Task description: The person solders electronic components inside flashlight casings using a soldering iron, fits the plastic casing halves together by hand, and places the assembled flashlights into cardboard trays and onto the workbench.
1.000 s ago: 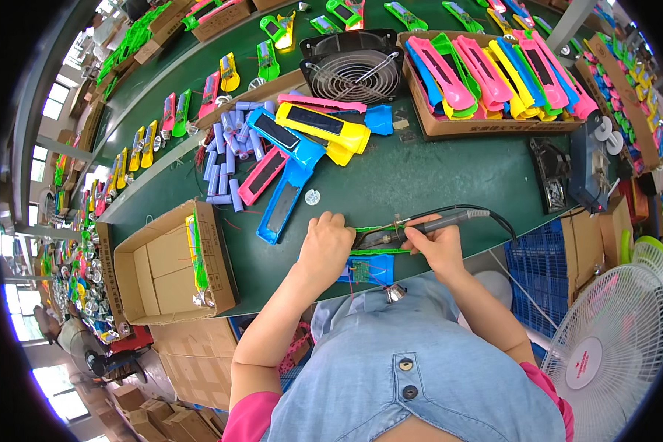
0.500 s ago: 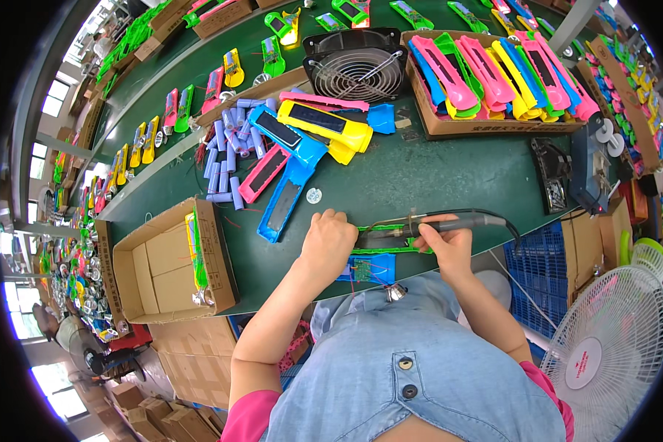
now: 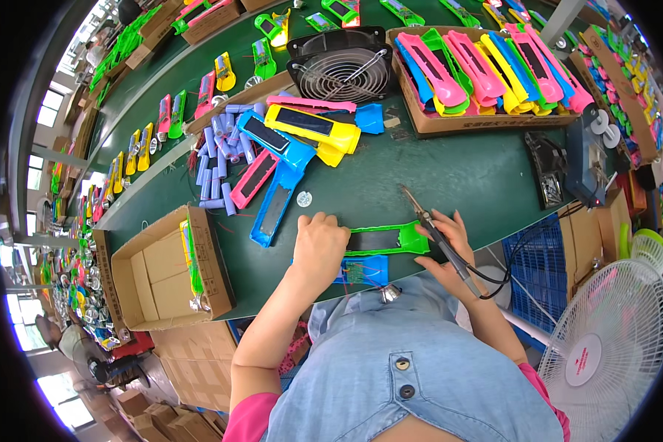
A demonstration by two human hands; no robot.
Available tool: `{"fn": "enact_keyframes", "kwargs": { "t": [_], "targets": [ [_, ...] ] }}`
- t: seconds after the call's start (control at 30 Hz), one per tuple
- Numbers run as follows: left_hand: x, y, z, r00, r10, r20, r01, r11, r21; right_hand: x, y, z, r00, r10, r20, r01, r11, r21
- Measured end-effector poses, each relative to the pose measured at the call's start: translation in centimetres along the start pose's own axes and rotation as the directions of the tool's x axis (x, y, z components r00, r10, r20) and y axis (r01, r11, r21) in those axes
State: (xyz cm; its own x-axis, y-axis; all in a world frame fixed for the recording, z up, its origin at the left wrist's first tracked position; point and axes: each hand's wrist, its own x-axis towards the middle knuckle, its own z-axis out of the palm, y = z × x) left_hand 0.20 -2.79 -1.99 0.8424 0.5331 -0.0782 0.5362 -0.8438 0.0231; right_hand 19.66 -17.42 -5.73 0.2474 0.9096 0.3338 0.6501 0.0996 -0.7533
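Observation:
My left hand [image 3: 321, 250] is closed at the left end of a green plastic flashlight casing [image 3: 414, 239], which lies open on the bench with a dark panel inside. The hand hides that end and whatever the fingertips grip. My right hand [image 3: 444, 274] holds a soldering iron [image 3: 443, 246] loosely, fingers partly spread around its handle. Its tip points up and away to the left, clear of the casing. Close to my body, below the green casing, sits a blue casing [image 3: 376, 267] with a circuit board, and a shiny lamp head [image 3: 390, 294] beside it at the bench edge.
Purple battery cells [image 3: 212, 174] and loose coloured casings [image 3: 313, 124] lie at left centre. Behind are a black metal fan [image 3: 340, 74] and a carton of casings [image 3: 486, 125]. An open carton [image 3: 147, 283] stands left, a soldering station [image 3: 588, 173] right. The iron's cable trails rightward.
My right hand has turned the soldering iron from lying across the green casing to a steep slant, lifting it off to the right. My left hand stays at the casing's left end.

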Motion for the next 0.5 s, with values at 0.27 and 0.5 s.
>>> {"fn": "enact_keyframes", "kwargs": {
  "t": [0.27, 0.5],
  "targets": [
    [-0.2, -0.5, -0.6, 0.997, -0.032, -0.074, 0.022, 0.991, -0.131, -0.3, 0.8, 0.4, 0.998, 0.031, 0.058, -0.036, 0.996, 0.084],
    [-2.1, 2.6, -2.6, 0.941, 0.250, -0.229, -0.324, 0.863, -0.389, -0.2, 0.9, 0.4, 0.997, 0.044, 0.067, -0.049, 0.995, 0.082]
  ]
}}
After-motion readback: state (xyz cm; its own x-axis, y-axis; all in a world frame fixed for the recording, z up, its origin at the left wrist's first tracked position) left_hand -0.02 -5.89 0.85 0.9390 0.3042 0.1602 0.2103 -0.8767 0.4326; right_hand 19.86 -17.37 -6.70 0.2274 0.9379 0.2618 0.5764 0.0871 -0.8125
